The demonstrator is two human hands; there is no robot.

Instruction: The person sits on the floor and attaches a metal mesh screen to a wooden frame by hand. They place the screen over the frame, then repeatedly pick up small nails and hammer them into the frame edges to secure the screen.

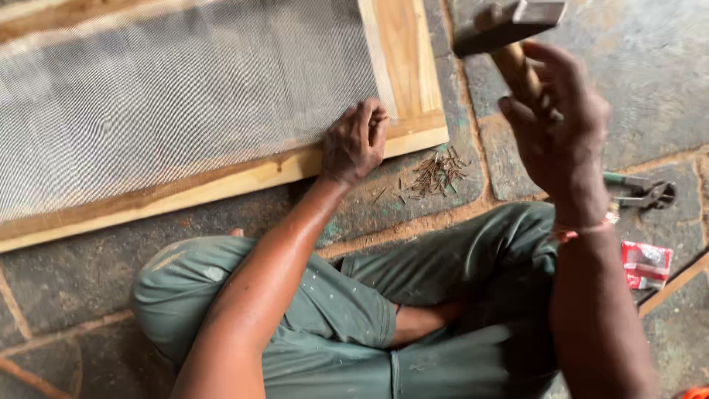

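Fingers of the right hand (561, 133) are curled tight round the wooden handle of a hammer (509, 33), raised above the floor, wrist bent back, forearm rising from the lower right. Its handle runs up and left from the palm, the steel head crosswise at the top. The left hand (354, 144) lies knuckles-up, fingers bent and pinched together at the corner of a wooden frame (402, 59); whether they hold anything I cannot tell. Grey mesh (185, 89) stretches left of that hand. Just right of it lies a heap of nails (437, 171); pliers (641, 191) lie beyond the right wrist.
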